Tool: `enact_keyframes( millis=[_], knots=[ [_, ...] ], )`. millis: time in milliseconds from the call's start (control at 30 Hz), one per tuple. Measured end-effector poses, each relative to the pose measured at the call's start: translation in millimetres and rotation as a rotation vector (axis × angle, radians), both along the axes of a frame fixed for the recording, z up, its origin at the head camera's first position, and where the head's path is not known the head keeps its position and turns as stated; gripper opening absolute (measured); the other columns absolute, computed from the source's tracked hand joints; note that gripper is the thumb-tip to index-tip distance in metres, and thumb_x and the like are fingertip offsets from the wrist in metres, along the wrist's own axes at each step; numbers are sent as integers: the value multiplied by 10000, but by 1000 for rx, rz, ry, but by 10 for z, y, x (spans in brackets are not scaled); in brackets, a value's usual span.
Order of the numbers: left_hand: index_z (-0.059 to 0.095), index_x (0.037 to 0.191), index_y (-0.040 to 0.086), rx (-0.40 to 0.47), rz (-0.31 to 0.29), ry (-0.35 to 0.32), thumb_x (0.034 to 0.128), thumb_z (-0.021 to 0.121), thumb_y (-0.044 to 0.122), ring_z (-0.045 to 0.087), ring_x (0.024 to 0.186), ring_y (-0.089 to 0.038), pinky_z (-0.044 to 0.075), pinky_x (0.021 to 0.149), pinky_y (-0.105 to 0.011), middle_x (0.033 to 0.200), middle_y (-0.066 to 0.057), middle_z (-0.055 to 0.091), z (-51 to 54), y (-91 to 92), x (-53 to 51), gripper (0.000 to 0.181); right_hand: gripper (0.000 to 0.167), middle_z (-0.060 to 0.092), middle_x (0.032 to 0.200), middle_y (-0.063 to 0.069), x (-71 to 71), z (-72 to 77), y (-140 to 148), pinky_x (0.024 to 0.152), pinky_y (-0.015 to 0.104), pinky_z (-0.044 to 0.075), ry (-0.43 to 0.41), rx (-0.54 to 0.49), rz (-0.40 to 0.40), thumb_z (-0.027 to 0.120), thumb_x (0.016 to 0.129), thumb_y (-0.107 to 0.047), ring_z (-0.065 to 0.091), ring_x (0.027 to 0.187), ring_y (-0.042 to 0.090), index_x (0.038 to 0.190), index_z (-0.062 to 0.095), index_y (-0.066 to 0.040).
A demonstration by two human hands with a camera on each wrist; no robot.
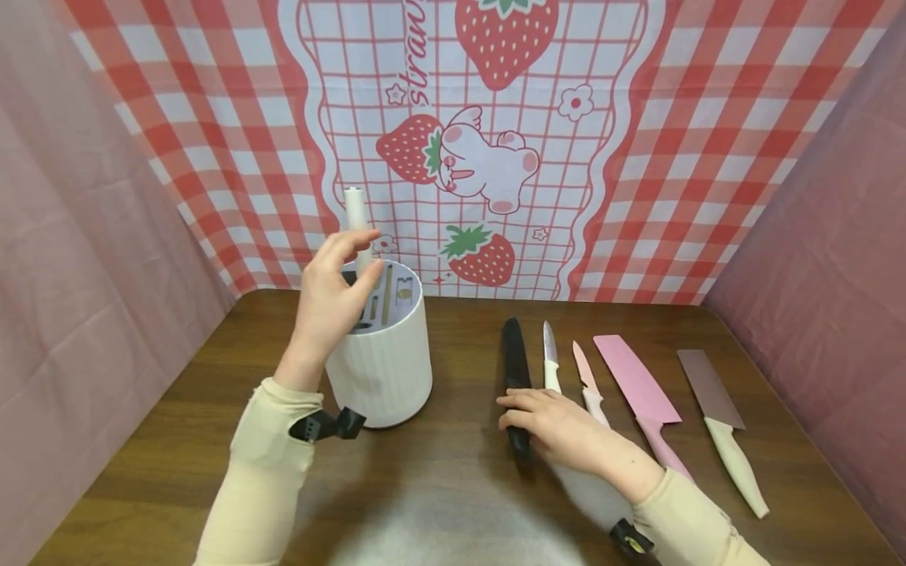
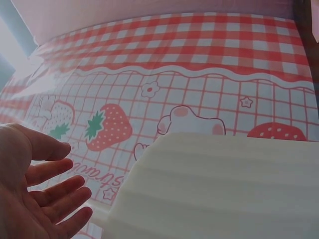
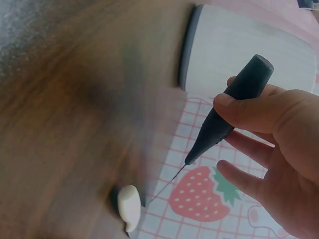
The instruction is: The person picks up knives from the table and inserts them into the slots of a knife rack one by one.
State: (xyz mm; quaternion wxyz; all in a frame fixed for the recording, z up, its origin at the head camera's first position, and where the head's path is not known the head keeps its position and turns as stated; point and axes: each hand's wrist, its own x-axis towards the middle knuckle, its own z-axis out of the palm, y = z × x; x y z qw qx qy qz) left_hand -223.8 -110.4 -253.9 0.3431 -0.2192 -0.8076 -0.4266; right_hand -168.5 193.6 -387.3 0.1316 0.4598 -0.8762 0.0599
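Observation:
My left hand point(image 1: 325, 291) is beside a white handle point(image 1: 355, 208) that stands upright in a round white knife block point(image 1: 385, 385). Its fingers and thumb are spread, with a gap around the handle; the left wrist view shows nothing held. My right hand point(image 1: 566, 431) grips a black knife point(image 1: 516, 354) by its handle. In the right wrist view, thumb and fingers pinch that black handle point(image 3: 249, 82), and the thin blade points away, its handle end raised off the table. Slots of several shapes show in the block's grey top.
Right of the black knife lie a small white-handled knife point(image 1: 550, 346), a small pink-bladed knife point(image 1: 584, 369), a pink cleaver point(image 1: 633, 377) and a cream-handled cleaver point(image 1: 711, 389). A strawberry-print cloth point(image 1: 566, 196) hangs behind the wooden table point(image 1: 453, 479).

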Motion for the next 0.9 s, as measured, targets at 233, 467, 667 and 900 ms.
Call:
enact_keyframes(
  millis=[233, 467, 667, 900],
  knots=[
    [608, 1148, 57, 2, 2, -14, 827, 647, 102, 540, 1041, -209, 437, 916, -357, 1117, -99, 593, 15, 1, 14, 326, 398, 581, 1195, 73, -6, 41, 19, 853, 449, 460, 38, -18, 8, 649, 691, 39, 537, 1119, 267, 1005, 605, -202],
    [614, 1134, 45, 15, 38, 6, 821, 635, 51, 542, 1011, -211, 440, 865, -385, 1096, -112, 598, 33, -30, 12, 314, 381, 584, 1187, 67, -10, 101, 32, 862, 427, 459, 76, -20, -6, 666, 706, 39, 549, 1098, 260, 1005, 602, -188],
    [615, 1129, 38, 9, 58, 25, 818, 632, 39, 547, 984, -209, 428, 825, -344, 1080, -118, 602, 38, -52, 10, 311, 375, 586, 1180, 74, -4, 154, 27, 882, 414, 451, 103, -51, -18, 670, 711, 56, 558, 1076, 262, 996, 603, -178],
    [611, 1141, 43, 14, 51, 5, 831, 618, 42, 542, 1012, -217, 438, 876, -409, 1100, -120, 598, 18, -67, 21, 310, 416, 586, 1184, 61, -4, 238, 28, 866, 405, 452, 131, -61, -44, 690, 687, 53, 567, 1059, 239, 1024, 600, -173]
  ],
)
